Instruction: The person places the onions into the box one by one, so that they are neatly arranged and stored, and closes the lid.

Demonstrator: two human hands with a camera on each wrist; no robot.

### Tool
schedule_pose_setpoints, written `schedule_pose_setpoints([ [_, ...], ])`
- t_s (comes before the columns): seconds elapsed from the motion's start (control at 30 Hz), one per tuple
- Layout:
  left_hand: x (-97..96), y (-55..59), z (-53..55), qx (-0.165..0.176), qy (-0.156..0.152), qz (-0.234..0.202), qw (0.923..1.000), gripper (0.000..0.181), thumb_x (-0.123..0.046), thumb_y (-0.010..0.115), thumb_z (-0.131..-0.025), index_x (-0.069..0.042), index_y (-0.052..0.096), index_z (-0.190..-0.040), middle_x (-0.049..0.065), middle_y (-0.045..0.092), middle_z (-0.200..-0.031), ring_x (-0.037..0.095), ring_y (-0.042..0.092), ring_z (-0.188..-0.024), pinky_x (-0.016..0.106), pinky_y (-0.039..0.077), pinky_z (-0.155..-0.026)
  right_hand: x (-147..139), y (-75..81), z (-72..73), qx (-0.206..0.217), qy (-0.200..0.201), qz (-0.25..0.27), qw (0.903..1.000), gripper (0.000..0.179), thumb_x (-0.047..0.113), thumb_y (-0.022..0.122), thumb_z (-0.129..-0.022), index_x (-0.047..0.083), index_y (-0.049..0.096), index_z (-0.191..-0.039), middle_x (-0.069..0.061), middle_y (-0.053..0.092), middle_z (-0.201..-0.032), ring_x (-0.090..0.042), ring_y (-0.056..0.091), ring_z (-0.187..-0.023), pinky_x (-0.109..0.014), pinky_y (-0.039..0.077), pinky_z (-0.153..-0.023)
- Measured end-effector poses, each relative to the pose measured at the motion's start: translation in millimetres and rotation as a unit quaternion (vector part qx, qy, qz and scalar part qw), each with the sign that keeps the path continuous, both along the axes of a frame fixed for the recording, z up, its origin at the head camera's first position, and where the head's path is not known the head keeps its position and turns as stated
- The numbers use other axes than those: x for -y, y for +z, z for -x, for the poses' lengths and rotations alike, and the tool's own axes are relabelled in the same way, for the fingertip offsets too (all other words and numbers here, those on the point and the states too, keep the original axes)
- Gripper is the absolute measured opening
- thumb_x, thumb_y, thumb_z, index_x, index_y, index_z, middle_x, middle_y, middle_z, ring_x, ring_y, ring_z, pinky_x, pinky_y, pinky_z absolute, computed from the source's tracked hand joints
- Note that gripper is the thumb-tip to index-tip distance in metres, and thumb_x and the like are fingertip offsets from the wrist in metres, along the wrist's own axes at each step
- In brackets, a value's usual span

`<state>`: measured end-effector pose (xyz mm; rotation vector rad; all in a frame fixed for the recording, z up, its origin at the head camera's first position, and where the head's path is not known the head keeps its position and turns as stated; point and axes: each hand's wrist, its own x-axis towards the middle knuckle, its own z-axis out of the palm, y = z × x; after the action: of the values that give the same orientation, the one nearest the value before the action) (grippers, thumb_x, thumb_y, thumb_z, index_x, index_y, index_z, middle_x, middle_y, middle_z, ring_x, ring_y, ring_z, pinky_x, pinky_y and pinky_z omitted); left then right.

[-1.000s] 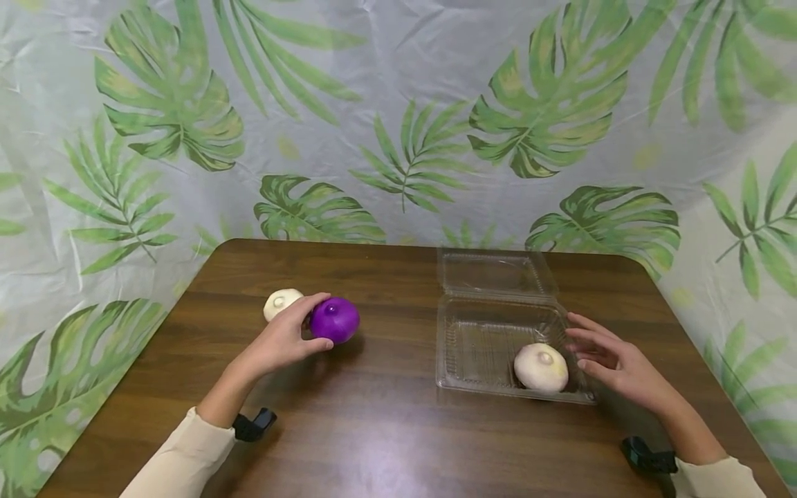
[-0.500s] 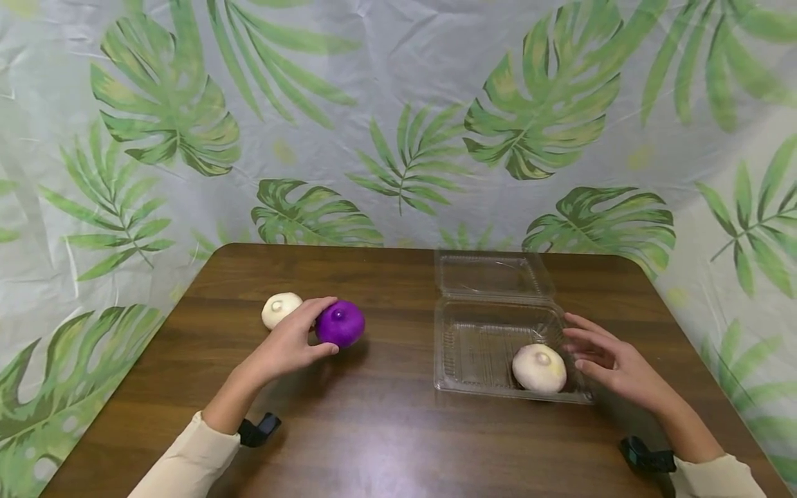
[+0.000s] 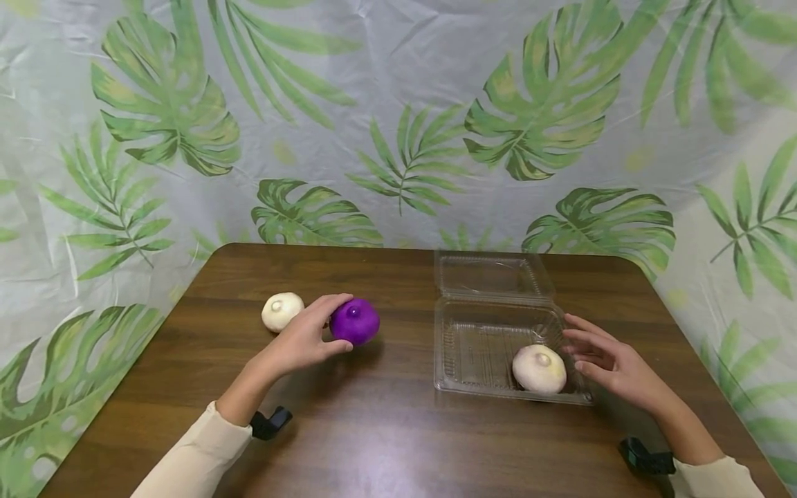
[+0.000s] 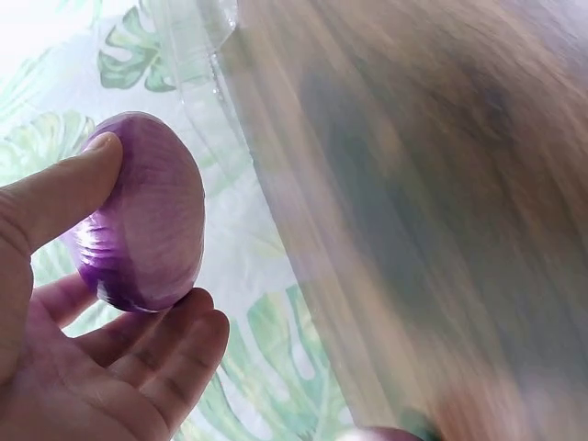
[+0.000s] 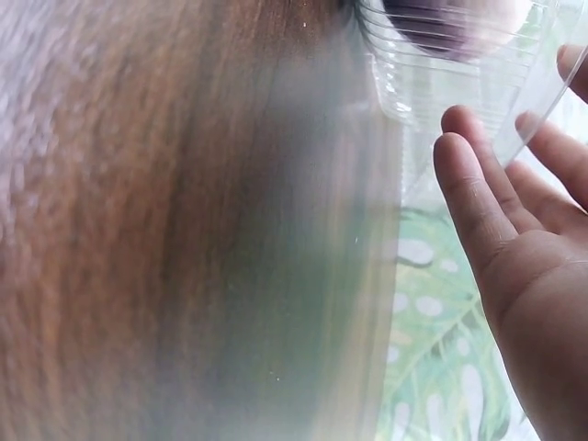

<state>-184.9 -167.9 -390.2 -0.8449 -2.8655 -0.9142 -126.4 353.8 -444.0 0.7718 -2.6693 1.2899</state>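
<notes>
My left hand [image 3: 303,339] grips a glossy purple onion [image 3: 356,322] between thumb and fingers, left of the table's middle. In the left wrist view the thumb presses one side of the onion [image 4: 152,216], which is streaked and paler toward its far side. Just behind the hand a whitish onion [image 3: 281,312] with a small knob on top sits on the table. My right hand [image 3: 613,362] is at the right wall of a clear plastic clamshell box [image 3: 463,346], fingers loosely extended. Inside the box, at its near right, lies another whitish onion [image 3: 539,369], with purple on its underside [image 5: 446,32].
The box's clear lid [image 3: 492,274] stands open, folded back toward the far edge of the brown wooden table [image 3: 373,443]. A leaf-print sheet [image 3: 398,104] hangs behind the table and around its sides.
My left hand has moved the purple onion to the right, away from the whitish one on the table. The right hand, the box and the onion in it stay in place.
</notes>
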Motion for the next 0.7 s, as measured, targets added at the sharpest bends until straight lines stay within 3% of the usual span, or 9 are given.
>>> schedule_pose_setpoints([
  [0.37,-28.7,17.1,-6.9,-0.027,-0.056,-0.014,0.9980,0.077,-0.021,0.085,-0.078,-0.013,0.047,-0.145,0.007,0.054,-0.142,0.025,0.057,-0.129,0.046,0.051,-0.102,1.6,3.1,2.3,0.000,0.002,-0.004,1.0000,0.048,-0.005,0.060,-0.094,-0.009,0.047,-0.140,0.008,0.030,-0.162,0.012,0.055,-0.115,-0.007,0.049,-0.087],
  [0.7,-45.2,16.7,-7.3,-0.032,-0.090,-0.017,0.9953,0.078,-0.022,0.085,-0.079,-0.014,0.046,-0.146,0.005,0.053,-0.144,0.023,0.056,-0.131,0.044,0.050,-0.105,0.9,1.7,-1.0,0.002,-0.002,-0.005,1.0000,0.048,-0.005,0.060,-0.094,-0.009,0.048,-0.140,0.010,0.030,-0.162,0.012,0.056,-0.114,-0.008,0.050,-0.085],
])
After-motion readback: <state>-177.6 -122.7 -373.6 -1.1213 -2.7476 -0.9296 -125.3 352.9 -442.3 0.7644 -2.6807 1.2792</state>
